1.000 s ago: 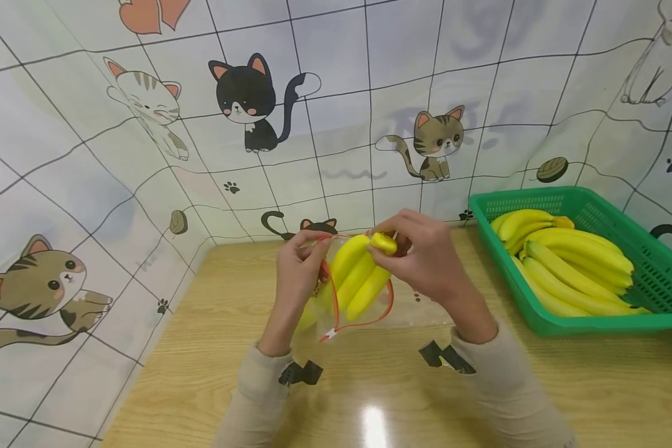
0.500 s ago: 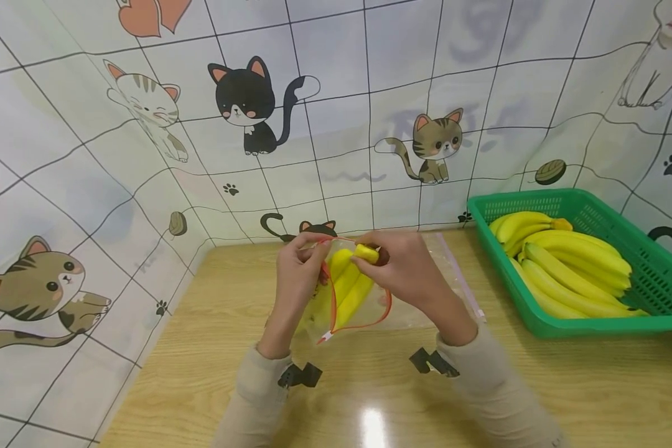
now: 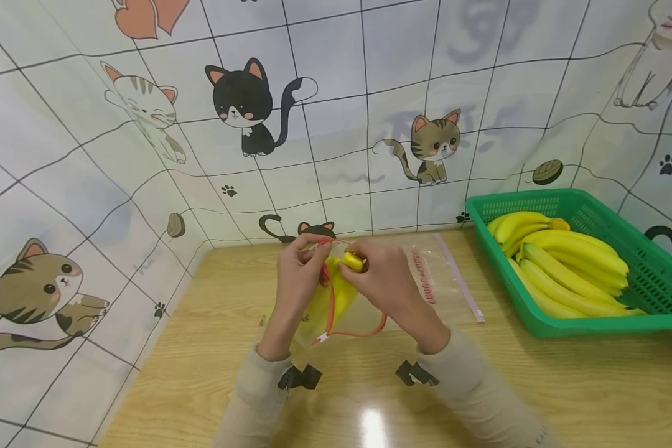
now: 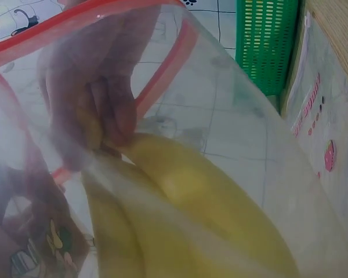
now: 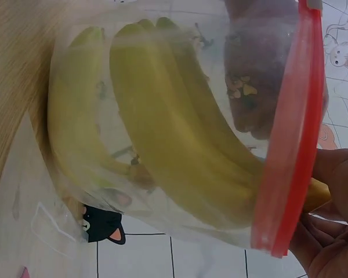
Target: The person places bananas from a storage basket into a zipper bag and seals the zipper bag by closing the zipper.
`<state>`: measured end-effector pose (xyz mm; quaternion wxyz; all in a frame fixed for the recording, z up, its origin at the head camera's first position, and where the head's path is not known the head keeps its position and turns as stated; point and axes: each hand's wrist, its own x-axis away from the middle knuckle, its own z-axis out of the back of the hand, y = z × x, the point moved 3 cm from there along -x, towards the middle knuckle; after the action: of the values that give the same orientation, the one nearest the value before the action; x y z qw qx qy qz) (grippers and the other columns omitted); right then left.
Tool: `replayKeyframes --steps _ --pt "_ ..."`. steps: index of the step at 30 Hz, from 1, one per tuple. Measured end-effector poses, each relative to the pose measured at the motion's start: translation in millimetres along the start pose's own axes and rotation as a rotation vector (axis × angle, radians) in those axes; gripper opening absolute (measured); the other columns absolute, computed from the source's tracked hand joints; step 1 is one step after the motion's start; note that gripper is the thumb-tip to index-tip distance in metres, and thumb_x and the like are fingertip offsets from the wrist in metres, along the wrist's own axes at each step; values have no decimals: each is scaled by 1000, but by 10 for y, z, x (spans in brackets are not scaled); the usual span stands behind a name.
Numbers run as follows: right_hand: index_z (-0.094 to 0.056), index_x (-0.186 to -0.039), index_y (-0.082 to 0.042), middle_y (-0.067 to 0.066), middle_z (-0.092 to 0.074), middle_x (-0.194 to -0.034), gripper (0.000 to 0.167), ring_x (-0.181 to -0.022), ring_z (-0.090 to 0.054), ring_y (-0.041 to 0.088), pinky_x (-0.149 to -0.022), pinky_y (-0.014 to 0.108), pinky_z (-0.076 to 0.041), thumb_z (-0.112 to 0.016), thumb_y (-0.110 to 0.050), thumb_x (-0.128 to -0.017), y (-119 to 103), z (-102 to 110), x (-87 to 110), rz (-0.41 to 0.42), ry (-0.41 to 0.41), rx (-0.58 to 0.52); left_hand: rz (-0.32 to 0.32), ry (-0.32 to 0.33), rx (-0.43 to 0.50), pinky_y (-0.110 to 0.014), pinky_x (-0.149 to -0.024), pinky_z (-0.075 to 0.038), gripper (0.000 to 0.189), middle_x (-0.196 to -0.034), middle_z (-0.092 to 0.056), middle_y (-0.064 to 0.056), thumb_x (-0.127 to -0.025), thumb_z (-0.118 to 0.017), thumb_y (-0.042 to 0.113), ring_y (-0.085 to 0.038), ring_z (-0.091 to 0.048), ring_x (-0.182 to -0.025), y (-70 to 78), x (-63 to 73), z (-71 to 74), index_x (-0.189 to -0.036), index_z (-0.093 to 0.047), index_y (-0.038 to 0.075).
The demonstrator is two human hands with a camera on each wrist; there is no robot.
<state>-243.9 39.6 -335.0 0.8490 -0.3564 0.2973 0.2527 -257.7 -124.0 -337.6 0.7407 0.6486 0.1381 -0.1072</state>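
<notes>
My left hand [image 3: 297,274] pinches the red-edged rim of a clear zip bag [image 5: 298,121] and holds its mouth open. With my right hand [image 3: 383,270] I grip the stem of a bunch of yellow bananas [image 5: 168,133] at that mouth. The bunch hangs tips-down inside the bag, its lower part seen through the plastic. Another banana [image 5: 72,116] lies in the bag beside the bunch. In the left wrist view, the right hand's fingers [image 4: 119,110] show around the stem through the plastic.
A green basket [image 3: 599,326] with several bananas [image 3: 571,249] stands on the right of the wooden table [image 3: 213,323]. A flat clear bag with a purple zip [image 3: 458,277] lies between it and my right hand. Behind rises a wall sheet [image 3: 336,149] printed with cats.
My right hand has moved left and slightly down, taking the banana bunch deeper into the bag. My left hand has kept its place at the rim. The purple-zip bag has come into fuller view.
</notes>
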Motion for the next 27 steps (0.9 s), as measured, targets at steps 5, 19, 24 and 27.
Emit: replayKeyframes --steps 5,19,24,27 --pt "-70 -91 -3 6 -70 -72 20 -54 -59 11 -54 20 -47 -85 -14 -83 -16 -85 30 -16 13 23 -4 -9 9 -24 -45 -48 17 -51 -54 3 -100 -66 14 -14 -50 -41 -2 11 0 -111 -73 2" --pt "-72 -95 -7 2 -68 -75 15 -56 -48 11 -53 21 -41 -83 -13 -86 11 -317 88 -63 -133 37 -5 -34 3 -23 -44 -43 16 -51 -56 3 -101 -66 14 -16 -53 -41 -16 12 -16 -112 -72 3" --pt "-73 -95 -9 0 -67 -72 15 -55 -47 11 -53 21 -39 -83 -17 -87 35 -340 91 -81 -150 28 -7 -45 10 -23 -44 -44 20 -51 -54 4 -101 -65 12 -13 -52 -41 -6 9 -35 -115 -70 -2" --pt "-73 -93 -9 0 -68 -73 14 -55 -48 12 -53 21 -40 -84 -16 -87 36 -348 95 -85 -137 19 -7 -43 5 -23 -44 -44 18 -52 -55 2 -101 -66 13 -15 -52 -41 -10 10 -28 -114 -71 0"
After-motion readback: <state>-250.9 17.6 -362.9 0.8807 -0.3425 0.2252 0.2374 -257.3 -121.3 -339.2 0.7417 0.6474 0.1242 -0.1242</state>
